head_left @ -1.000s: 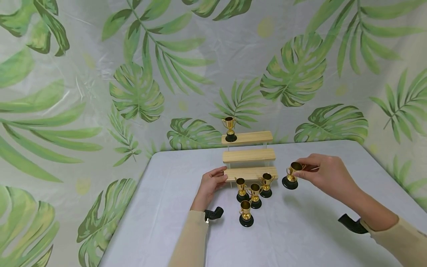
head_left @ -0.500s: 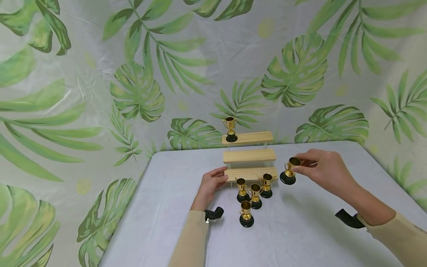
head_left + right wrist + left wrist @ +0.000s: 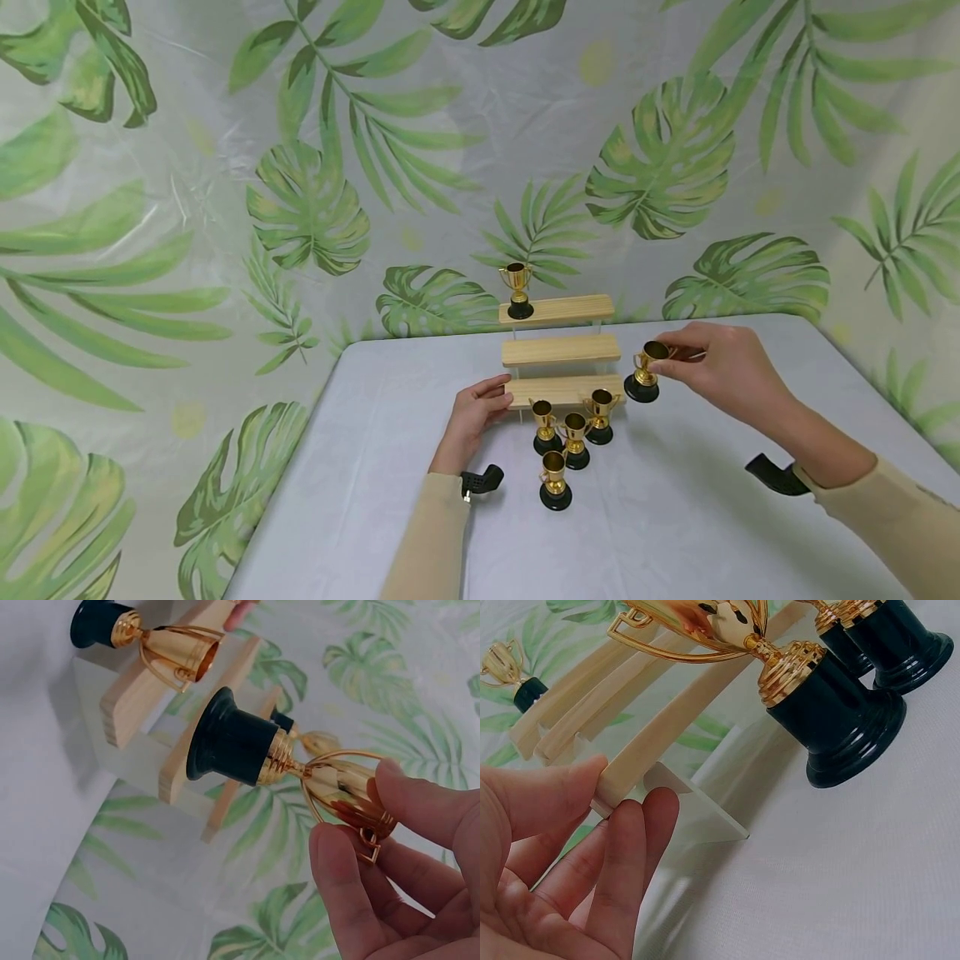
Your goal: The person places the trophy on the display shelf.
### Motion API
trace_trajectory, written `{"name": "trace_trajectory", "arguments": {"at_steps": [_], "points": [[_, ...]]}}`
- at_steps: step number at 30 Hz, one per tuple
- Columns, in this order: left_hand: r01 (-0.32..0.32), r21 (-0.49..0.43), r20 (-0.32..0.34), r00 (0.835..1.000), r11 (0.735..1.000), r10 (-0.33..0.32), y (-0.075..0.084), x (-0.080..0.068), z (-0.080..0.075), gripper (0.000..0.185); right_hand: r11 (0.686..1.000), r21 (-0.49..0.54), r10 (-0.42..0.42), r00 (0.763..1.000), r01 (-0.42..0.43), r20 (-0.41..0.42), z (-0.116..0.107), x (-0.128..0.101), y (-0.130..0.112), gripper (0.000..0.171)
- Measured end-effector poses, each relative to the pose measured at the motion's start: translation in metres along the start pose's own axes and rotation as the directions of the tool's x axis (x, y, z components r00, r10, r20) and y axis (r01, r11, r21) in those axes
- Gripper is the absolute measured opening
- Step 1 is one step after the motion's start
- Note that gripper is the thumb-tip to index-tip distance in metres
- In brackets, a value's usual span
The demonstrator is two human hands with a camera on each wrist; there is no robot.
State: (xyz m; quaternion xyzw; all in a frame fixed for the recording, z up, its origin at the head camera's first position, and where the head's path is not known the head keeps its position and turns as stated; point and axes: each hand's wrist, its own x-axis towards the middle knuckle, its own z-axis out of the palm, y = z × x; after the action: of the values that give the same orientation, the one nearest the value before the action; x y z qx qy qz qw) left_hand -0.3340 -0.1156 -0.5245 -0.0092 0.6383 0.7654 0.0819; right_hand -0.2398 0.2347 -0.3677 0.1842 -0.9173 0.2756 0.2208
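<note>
Your right hand (image 3: 723, 367) pinches a small gold trophy (image 3: 645, 373) by the cup, thumb and fingertips (image 3: 352, 900) closed on the rim and one handle. That grip leaves the black base free underneath, so it can go down flat. The trophy hangs off the table (image 3: 375, 467), right of centre frame, just beside the right end of the lowest step of the wooden riser (image 3: 558, 354). In the right wrist view the trophy (image 3: 300, 769) reads tilted, base towards the steps; that may be mostly camera angle.

Your left hand (image 3: 476, 412) sits at the left end of the lowest step, thumb on top of the plank, fingers (image 3: 641, 847) loosely curled under it beside the clear support. Looks like a brace so the riser doesn't slide, not a carry.

Riser is at centre frame, against the leaf-print backdrop (image 3: 300, 200), three planks stepped upward and back. One trophy on the top step (image 3: 517, 290) stands at its left end, upright. The middle and lowest steps show nothing on them.

Four more trophies wait on the table in front of the riser, lower centre: three in a tight cluster (image 3: 573, 427) just below the lowest step, and one lone trophy (image 3: 555, 482) nearer you. All upright, close to both hands.

Writing: none readable. No brand or label on the trophies, bases, planks or table cover. Black wrist mounts (image 3: 772, 477) show no markings either
</note>
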Motion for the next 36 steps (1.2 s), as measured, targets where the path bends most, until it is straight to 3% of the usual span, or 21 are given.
{"name": "trace_trajectory", "arguments": {"at_steps": [23, 36], "points": [[0.012, -0.007, 0.008, 1.0, 1.0, -0.012, 0.0, 0.001, -0.003, 0.042, 0.994, 0.044, 0.103, 0.994, -0.104, 0.026, -0.004, 0.029, -0.007, 0.042], [0.009, -0.006, 0.012, 1.0, 1.0, -0.009, -0.001, 0.003, -0.003, 0.041, 0.997, 0.054, 0.057, 0.998, -0.056, -0.021, -0.002, 0.045, -0.012, 0.043]]}}
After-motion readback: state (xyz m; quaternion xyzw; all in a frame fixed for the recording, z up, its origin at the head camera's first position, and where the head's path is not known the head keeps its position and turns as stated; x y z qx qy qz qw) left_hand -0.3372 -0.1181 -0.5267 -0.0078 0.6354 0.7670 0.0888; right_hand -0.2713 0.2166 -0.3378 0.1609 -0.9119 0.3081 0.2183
